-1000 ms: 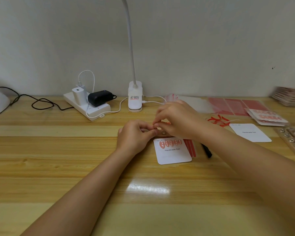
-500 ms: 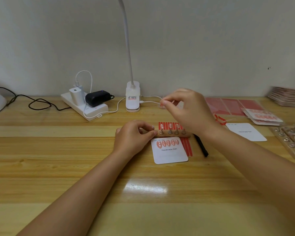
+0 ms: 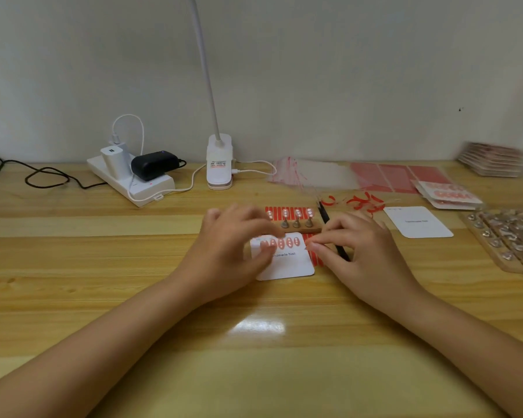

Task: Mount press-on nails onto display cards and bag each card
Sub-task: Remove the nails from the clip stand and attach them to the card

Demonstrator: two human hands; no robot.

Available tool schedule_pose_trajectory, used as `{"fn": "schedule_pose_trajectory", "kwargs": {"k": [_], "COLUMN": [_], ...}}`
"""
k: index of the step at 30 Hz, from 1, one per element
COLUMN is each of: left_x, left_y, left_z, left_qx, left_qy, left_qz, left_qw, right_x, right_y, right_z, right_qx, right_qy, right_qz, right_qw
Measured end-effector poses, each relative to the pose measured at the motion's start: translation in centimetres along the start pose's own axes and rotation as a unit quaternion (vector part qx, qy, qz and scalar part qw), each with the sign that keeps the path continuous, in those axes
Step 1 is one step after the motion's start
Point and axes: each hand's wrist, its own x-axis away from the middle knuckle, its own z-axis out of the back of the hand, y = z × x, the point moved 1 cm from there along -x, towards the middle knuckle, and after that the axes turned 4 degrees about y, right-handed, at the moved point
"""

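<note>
A white display card (image 3: 290, 263) printed "Handmade Nail" lies flat on the wooden desk (image 3: 103, 267) with a row of red nails across its top. My left hand (image 3: 230, 251), blurred, lies over the card's left part with fingers spread, touching it. My right hand (image 3: 357, 251) is at the card's upper right edge, thumb and forefinger pinching a tiny press-on nail that barely shows. Just behind the card a small wooden holder (image 3: 302, 228) carries several nails on metal stands.
Black tweezers (image 3: 326, 220) and red adhesive strips (image 3: 316, 260) lie beside the card. Clear bags (image 3: 314, 173), a blank card (image 3: 417, 223), bagged cards (image 3: 447, 194) and a tray of stands (image 3: 507, 242) fill the right. A power strip (image 3: 127, 182) and lamp base (image 3: 219, 164) stand behind.
My right hand went from the holder up toward the back, then down to the card's right edge. My left hand slid from the holder's left end onto the card.
</note>
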Motion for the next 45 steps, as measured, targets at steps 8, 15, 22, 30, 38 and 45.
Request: {"fn": "schedule_pose_trajectory", "kwargs": {"k": [8,15,22,30,38,45], "left_x": [0.9,1.0,1.0,1.0,0.9,0.5], "left_y": [0.5,0.4,0.4,0.4,0.4,0.6], "left_z": [-1.5,-1.7,-1.7,-1.7,-1.8,-1.3], "left_qx": [-0.006,0.011,0.013,0.02,0.018,0.014], "left_qy": [-0.056,-0.044,-0.039,-0.04,-0.033,-0.051], "left_qz": [-0.02,-0.02,-0.011,-0.004,-0.002,0.007], "left_qw": [0.998,0.999,0.999,0.999,0.999,0.999], "right_x": [0.4,0.5,0.8,0.9,1.1,1.1], "right_y": [0.2,-0.1,-0.1,-0.2,-0.9,-1.3], "right_z": [-0.3,-0.3,-0.2,0.0,0.5,0.6], "right_qx": [0.035,0.049,0.067,0.072,0.114,0.139], "right_qy": [-0.037,-0.03,-0.041,-0.064,-0.083,-0.088], "right_qz": [0.032,0.055,0.077,0.086,0.121,0.125], "right_qw": [0.998,0.997,0.994,0.992,0.983,0.978]}}
